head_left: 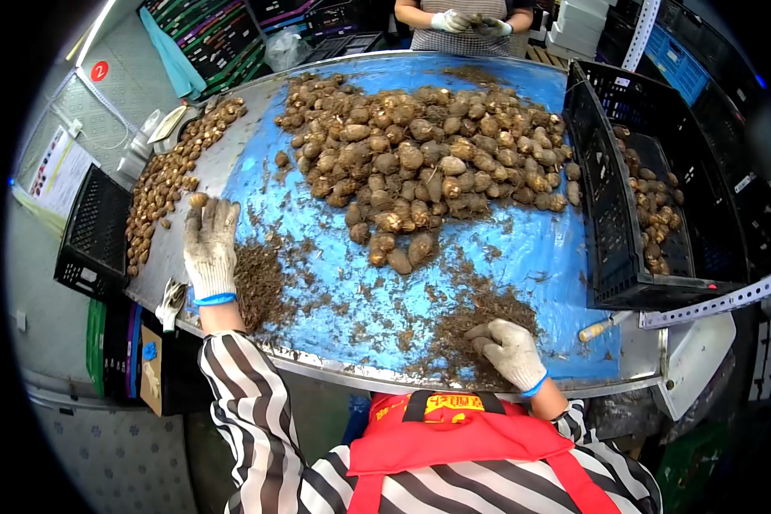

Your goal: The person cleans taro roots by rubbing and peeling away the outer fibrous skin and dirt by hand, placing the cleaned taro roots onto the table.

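Note:
My left hand point(210, 248), in a soiled white knit glove, reaches over the table's left side. Its fingers are stretched out, and a small taro point(198, 200) sits at the fingertips. My right hand point(512, 353), gloved too, hovers over or rests on a heap of loose soil and root scraps point(454, 338) near the front edge. Its fingers are loosely bent, with no taro visible in them. Beyond both hands, a big pile of brown taros point(420, 154) covers the blue sheet point(385, 304).
Smaller taros point(167, 176) line the left edge by a black crate point(94, 231). On the right, a large black crate point(604, 223) holds several taros. A wooden-handled tool point(604, 326) lies near the front right. Across the table stands a person with gloved hands point(471, 22).

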The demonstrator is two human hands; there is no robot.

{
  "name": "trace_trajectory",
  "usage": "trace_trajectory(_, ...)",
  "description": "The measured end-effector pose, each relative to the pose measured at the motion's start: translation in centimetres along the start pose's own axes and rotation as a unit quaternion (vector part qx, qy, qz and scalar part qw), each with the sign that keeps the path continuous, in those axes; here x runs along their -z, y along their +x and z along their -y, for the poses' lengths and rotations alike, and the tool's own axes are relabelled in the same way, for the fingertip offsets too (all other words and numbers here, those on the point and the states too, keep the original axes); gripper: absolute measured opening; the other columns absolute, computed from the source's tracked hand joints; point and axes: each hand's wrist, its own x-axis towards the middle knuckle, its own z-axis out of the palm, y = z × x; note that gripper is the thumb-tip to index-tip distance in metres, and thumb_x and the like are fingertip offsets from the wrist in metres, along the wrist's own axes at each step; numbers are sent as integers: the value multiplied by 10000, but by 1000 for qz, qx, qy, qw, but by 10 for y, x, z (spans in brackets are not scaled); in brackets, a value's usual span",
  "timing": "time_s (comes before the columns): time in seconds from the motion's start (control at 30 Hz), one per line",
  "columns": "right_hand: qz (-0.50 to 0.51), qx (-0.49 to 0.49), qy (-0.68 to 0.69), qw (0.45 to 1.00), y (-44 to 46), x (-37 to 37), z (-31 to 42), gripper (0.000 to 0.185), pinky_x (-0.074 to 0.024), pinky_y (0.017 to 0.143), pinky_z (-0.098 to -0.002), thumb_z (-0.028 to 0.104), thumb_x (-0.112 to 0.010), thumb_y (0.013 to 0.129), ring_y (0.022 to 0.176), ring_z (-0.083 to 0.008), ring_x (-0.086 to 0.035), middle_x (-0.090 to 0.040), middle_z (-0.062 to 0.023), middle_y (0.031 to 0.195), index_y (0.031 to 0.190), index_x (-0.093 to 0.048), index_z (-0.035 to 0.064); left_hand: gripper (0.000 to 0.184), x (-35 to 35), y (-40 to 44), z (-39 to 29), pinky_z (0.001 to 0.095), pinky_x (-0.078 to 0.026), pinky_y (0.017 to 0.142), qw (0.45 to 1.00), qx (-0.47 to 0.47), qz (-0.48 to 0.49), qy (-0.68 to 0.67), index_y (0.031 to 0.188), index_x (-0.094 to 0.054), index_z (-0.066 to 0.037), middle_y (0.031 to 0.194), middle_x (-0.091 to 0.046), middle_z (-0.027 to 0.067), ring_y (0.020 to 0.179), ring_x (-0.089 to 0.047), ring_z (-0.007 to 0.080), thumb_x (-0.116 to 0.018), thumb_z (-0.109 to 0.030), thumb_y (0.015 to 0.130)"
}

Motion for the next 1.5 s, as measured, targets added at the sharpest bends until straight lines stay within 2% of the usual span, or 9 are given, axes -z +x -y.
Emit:
trace_trajectory(0.1, -7, -25, 27, 999, 4, -8, -10, 159, -527, 754, -360, 59, -669, 820, 817, -269, -671, -691, -136, 872, 952, -755, 33, 418, -22, -38, 38, 496, -526, 1058, 986, 37, 79, 141, 1287, -587, 29, 1318, -591, 273, 1253, -586, 365, -674, -125, 909)
trace_trajectory(0.2, -26, -19, -17, 999, 23, -5, 2, 142, -538, 823, -393, 111, -665, 811, 910, -320, -681, -690, -148, 888, 916, -734, 46, 346, 12, -70, 118, 316, -597, 694, 940, 158, 172, 248, 1144, -680, 15, 921, -728, 157, 768, -699, 200, -657, -264, 940)
trace_trajectory(0.27, -47, -17, -14, 999, 36, -5, 6, 154, -535, 840, -392, 143, -669, 818, 943, -328, -675, -688, -147, 943, 923, -741, 56, 421, 1, -129, 155, 304, -604, 642, 869, 127, 118, 463, 1178, -672, 17, 959, -747, 146, 749, -717, 188, -648, -350, 974)
trace_trajectory(0.33, -42, -15, -17, 999, 52, -9, -2, 165, -534, 847, -395, 166, -674, 823, 958, -329, -672, -689, -149, 989, 927, -742, 57, 421, 9, -156, 178, 278, -576, 585, 865, 183, 134, 448, 1156, -661, 39, 967, -749, 144, 774, -735, 182, -670, -340, 974)
trace_trajectory(0.53, -37, 43, -104, 993, 130, -19, 39, 463, -499, 973, -390, 213, -683, 832, 1100, -312, -630, -654, -147, 1175, 1278, -634, 101, 411, 35, -205, 195, 260, -557, 631, 879, 252, 151, 375, 1140, -650, 59, 956, -722, 135, 767, -684, 160, -617, -326, 1000)
trace_trajectory(0.8, -74, 136, -264, 952, 230, -80, 44, 415, -496, 958, -424, 238, -700, 810, 1093, -333, -616, -625, -156, 1165, 1186, -645, 71, 340, 36, -225, 185, 291, -567, 731, 895, 288, 72, 334, 1211, -645, 71, 981, -730, 139, 805, -696, 178, -582, -196, 1009)
trace_trajectory(1.13, 67, 66, 156, 983, 140, -42, 44, 327, -503, 898, -364, 240, -758, 883, 986, -289, -642, -667, -157, 1049, 1148, -737, 51, 596, -1, -207, 180, 318, -567, 848, 930, 196, 116, 288, 1469, -437, 35, 1270, -634, 135, 1019, -652, 204, -642, -187, 956)
trace_trajectory(1.27, -10, 51, 155, 987, 102, -50, 29, 206, -529, 819, -362, 77, -683, 854, 873, -295, -653, -651, -153, 959, 1045, -721, 12, 623, -25, -214, 174, 302, -546, 909, 855, 264, 193, 402, 1497, -415, 26, 1264, -638, 111, 1053, -629, 167, -621, -28, 911)
trace_trajectory(1.5, -11, -57, 217, 974, 90, -31, 24, 182, -535, 775, -309, 71, -607, 908, 870, -138, -655, -727, -115, 953, 1030, -700, -27, 644, -36, -239, 170, 315, -524, 974, 893, 233, 214, 320, 1469, -426, 66, 1364, -582, 153, 1179, -606, 206, -641, 23, 863)
